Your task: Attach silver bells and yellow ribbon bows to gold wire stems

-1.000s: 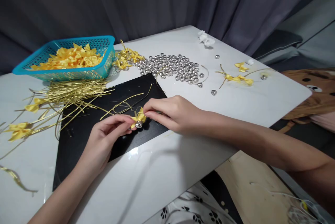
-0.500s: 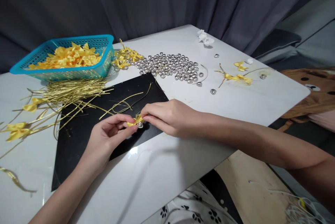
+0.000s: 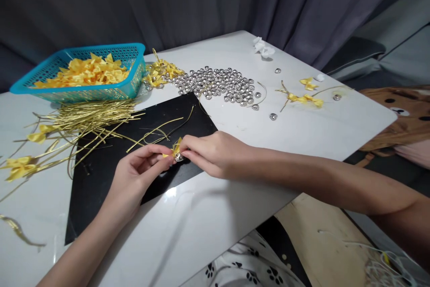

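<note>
Over the black mat, my left hand pinches a small yellow ribbon bow from the left. My right hand closes its thumb and fingertips on the bow's other side. A shiny silver heart-shaped bead sits at the bow's middle, between the two sets of fingertips. Much of the bow is hidden by the fingers. Loose gold cords lie on the mat just beyond my hands.
A blue basket of yellow bows stands at the back left, with a bundle of gold cords before it. Many silver beads are spread across the white table. More yellow bows and crumpled white tissue lie to the right.
The fingertips of both hands have shifted slightly around the bow. The bow is turned, with one yellow tip now pointing up, and the bead sits closer to the right fingertips.
</note>
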`<control>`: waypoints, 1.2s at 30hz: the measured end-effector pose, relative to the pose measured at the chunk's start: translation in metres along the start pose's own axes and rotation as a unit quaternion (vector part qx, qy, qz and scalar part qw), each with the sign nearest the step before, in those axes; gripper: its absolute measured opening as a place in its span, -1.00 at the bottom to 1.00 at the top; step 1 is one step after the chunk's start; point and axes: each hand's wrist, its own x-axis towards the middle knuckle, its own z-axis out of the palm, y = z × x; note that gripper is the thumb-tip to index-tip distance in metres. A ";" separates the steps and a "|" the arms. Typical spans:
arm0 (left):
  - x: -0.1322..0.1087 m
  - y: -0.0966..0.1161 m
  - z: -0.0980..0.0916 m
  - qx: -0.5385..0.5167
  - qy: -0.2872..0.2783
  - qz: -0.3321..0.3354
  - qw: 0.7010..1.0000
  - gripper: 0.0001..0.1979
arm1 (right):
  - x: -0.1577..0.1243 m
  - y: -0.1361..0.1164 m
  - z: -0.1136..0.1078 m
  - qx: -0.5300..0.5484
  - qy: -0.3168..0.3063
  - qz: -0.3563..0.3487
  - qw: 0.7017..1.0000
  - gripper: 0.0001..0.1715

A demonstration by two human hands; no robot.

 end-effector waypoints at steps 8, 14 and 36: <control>0.001 -0.001 -0.001 0.000 0.018 -0.005 1.000 -0.75 | 0.002 -0.004 0.005 -0.051 -0.008 0.000 0.999 -0.78; 0.000 -0.002 0.003 0.006 0.028 0.028 0.999 -0.81 | 0.002 -0.010 0.014 -0.124 0.006 -0.007 0.992 -0.81; -0.021 -0.003 0.011 0.153 0.099 0.274 0.944 -0.88 | -0.001 -0.002 0.027 0.043 0.142 -0.071 0.986 -0.78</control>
